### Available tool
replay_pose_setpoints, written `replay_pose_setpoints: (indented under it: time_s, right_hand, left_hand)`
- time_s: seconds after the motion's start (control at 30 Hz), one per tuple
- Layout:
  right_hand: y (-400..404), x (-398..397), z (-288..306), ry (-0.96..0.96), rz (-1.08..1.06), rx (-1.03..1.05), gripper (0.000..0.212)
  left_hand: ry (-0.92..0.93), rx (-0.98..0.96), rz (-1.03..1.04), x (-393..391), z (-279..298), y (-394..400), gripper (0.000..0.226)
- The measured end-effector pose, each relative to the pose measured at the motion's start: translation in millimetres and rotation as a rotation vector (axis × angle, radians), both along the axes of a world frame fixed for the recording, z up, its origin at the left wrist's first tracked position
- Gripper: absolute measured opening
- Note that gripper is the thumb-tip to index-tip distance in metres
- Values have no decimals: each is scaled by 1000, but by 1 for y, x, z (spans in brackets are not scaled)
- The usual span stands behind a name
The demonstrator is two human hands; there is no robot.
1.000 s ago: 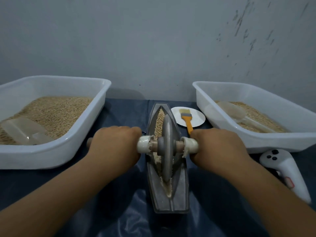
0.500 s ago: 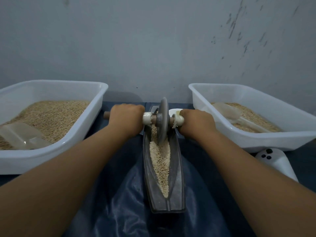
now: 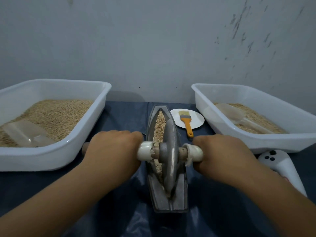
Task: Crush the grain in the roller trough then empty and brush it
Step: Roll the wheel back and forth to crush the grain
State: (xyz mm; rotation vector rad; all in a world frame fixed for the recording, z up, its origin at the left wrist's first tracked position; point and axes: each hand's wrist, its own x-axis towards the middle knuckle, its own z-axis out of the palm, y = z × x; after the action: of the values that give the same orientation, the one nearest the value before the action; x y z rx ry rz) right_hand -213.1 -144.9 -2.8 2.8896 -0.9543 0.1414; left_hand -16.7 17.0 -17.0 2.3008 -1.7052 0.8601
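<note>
A grey boat-shaped metal trough [image 3: 179, 200] lies lengthwise in the middle of the dark blue cloth. Pale grain [image 3: 159, 124] fills its far half. A grey metal roller disc [image 3: 169, 161] stands upright in the trough, near its middle. The disc's axle handle [image 3: 145, 151] runs left and right through it, with white sleeves on both sides. My left hand [image 3: 112, 149] grips the left end of the handle. My right hand [image 3: 220, 151] grips the right end. An orange-handled brush [image 3: 186, 122] lies on a small white plate [image 3: 196, 123] just right of the trough's far end.
A white tub [image 3: 68, 151] of grain with a clear scoop [image 3: 25, 133] stands at the left. At the right another white tub [image 3: 239, 139] holds less grain and a clear scoop [image 3: 239, 117]. A white controller [image 3: 280, 168] lies by my right forearm. A grey wall rises behind.
The roller went from mid-trough to the far end, then came back toward me to the middle. Both hands kept their grip on the handle throughout.
</note>
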Motion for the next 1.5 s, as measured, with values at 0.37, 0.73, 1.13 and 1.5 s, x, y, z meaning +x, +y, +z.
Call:
replay_pose_setpoints:
  time_s: [0.37, 0.73, 1.13, 1.5]
  right_hand:
    - [-81, 94, -15, -185, -64, -222, 16]
    - [-46, 57, -20, -112, -99, -40, 18]
    - [-5, 16, -10, -90, -73, -71, 17]
    - [-89, 97, -23, -207, -67, -204, 20]
  left_hand:
    - [145, 5, 160, 63, -11, -98, 22]
    - [90, 79, 111, 33, -6, -63, 26]
    - [73, 73, 137, 9, -4, -21, 28]
    - [71, -3, 208, 60, -11, -101, 21]
